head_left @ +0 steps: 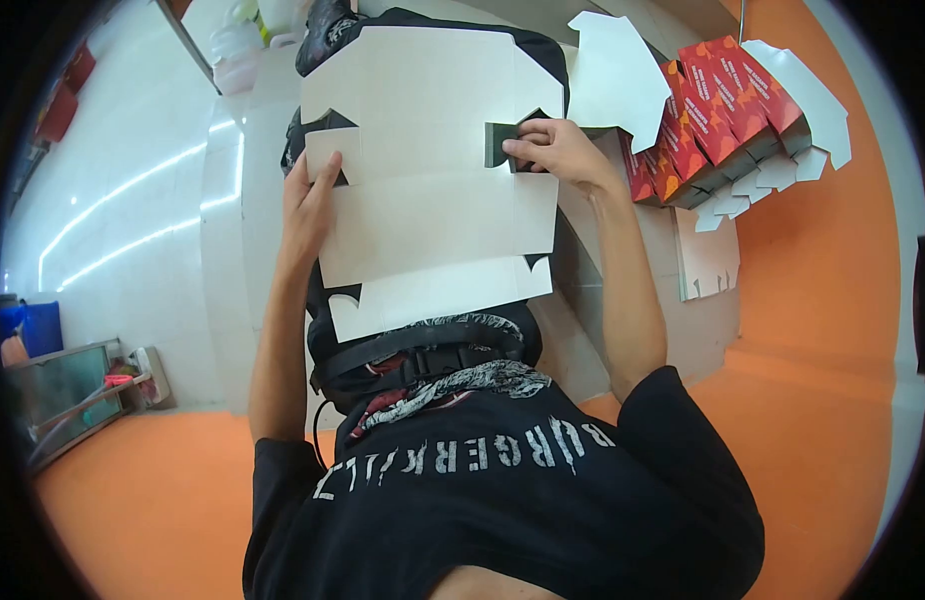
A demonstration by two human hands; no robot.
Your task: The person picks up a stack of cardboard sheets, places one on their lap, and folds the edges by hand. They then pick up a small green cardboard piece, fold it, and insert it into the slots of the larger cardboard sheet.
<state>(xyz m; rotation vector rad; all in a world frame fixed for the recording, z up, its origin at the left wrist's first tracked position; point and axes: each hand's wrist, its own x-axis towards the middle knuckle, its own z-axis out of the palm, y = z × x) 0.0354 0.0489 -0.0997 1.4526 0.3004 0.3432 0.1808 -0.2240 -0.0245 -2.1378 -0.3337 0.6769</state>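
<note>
A white die-cut cardboard sheet (433, 210) lies unfolded across my lap, its plain side up, with notches and flaps along its sides. At its left edge, my left hand (311, 200) pinches a side flap, thumb on top and the other fingers beneath. On the right side, my right hand (555, 152) holds a small flap that is folded inward and shows a dark green face. The fingertips of my right hand partly cover this flap.
Red printed boxes (718, 105) stand in a row at the upper right, with white flaps sticking out. Another white sheet (618, 80) lies beside them, and flat card pieces (707, 262) lie below. A blue bin (41, 328) and a glass-sided case (78, 390) are at the left.
</note>
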